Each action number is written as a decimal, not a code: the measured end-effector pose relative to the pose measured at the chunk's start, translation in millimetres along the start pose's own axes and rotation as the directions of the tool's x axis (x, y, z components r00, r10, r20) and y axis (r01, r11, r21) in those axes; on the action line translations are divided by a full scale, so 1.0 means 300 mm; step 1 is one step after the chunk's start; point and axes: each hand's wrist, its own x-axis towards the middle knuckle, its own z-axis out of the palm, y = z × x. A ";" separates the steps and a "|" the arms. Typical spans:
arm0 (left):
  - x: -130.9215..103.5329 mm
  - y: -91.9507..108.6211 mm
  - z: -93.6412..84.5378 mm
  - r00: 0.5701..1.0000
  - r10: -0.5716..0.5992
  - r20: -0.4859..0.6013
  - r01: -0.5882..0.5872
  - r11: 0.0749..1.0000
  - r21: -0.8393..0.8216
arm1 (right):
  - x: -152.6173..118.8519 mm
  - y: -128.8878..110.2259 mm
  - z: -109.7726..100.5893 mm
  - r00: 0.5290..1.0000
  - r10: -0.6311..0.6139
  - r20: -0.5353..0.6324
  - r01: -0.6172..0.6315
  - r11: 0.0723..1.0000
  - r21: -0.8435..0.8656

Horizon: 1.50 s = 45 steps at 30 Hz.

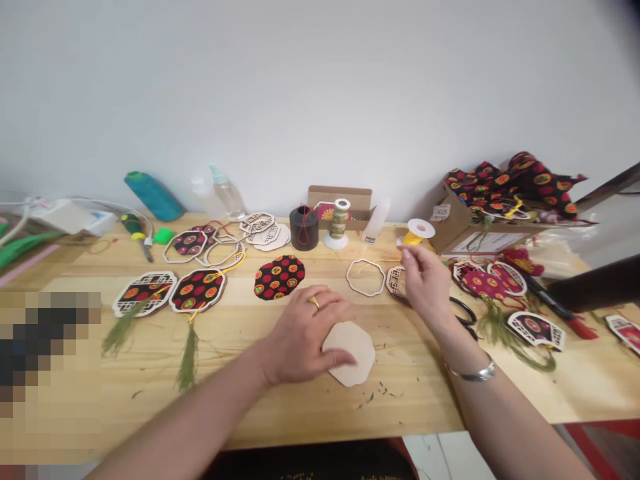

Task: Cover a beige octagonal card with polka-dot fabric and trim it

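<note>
My left hand grips a plain pale wooden panel with a scalloped edge. Its thumb lies across the panel's face and its fingers curve over the far left edge. To the right, my right hand is closed in a pinch at a thin yellow cord, beside the spool of yellow cord. An open scalloped wooden frame and a partly covered lattice piece lie near this hand. Beyond my left hand is a black, red-flowered fabric piece. Scissors lie partly behind my right wrist.
Finished tasselled ornaments and wooden frames lie at left. Along the wall stand a teal thread cone, a spray bottle, a black spool and a green spool. A cardboard box holds patterned fabric at right.
</note>
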 end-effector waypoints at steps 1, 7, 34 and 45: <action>-0.001 0.008 -0.002 0.998 0.015 0.054 -0.015 1.000 -0.005 | 0.005 0.016 -0.003 0.998 0.050 -0.049 -0.047 0.998 0.052; -0.012 0.027 0.019 0.959 0.056 0.277 -0.055 0.998 -0.011 | -0.005 0.016 0.003 0.982 0.063 -0.176 -0.011 0.959 0.284; 0.012 -0.007 0.046 0.949 -0.228 -0.220 0.232 0.973 -0.005 | -0.074 -0.110 0.055 0.839 -0.147 0.523 0.069 0.984 0.167; -0.007 -0.004 0.024 0.931 -0.314 -0.184 0.293 0.947 -0.135 | -0.054 -0.087 0.036 0.605 0.111 0.788 -0.379 0.911 0.162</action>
